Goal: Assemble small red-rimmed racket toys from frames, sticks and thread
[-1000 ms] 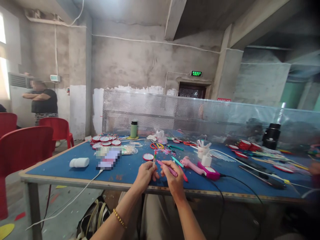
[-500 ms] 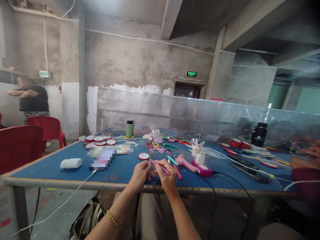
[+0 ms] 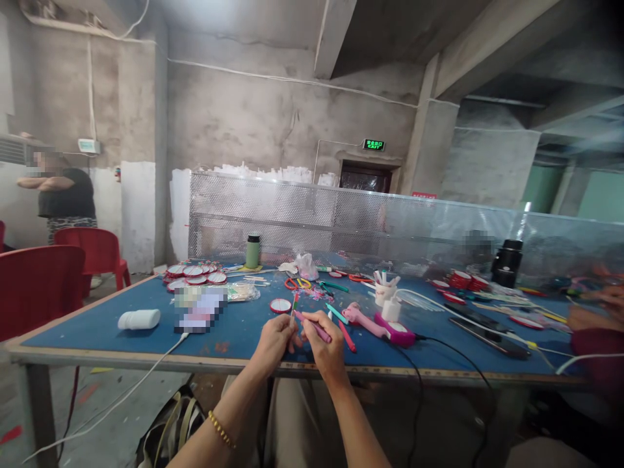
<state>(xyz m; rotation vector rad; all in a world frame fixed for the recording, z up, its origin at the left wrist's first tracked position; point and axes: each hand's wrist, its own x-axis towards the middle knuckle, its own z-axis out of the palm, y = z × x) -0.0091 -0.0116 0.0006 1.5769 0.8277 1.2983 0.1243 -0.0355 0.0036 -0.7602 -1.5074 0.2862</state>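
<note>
My left hand [image 3: 274, 338], closed, pinches a thin pale stick [image 3: 295, 301] whose upper end shows red and green. My right hand [image 3: 325, 348] is closed around a pinkish-purple pen [image 3: 318, 330], its tip against or very near the stick. Both hands are close together above the table's front edge. Just beyond them lies a round white disc with a red rim [image 3: 280, 305]. To the right of the right hand are a red pen [image 3: 348, 336] and a teal pen [image 3: 337, 313].
A pink glue gun [image 3: 365, 320] lies to the right near a cup of sticks [image 3: 384, 294]. Scissors [image 3: 305, 283] are behind. On the left are a phone [image 3: 202, 310], a white bottle [image 3: 139, 319] and piled red-rimmed discs [image 3: 195, 280]. A co-worker's blurred arm [image 3: 597, 315] is at far right.
My hands keep almost the same position, with the pen still by the stick. The co-worker's arm at far right has shifted slightly.
</note>
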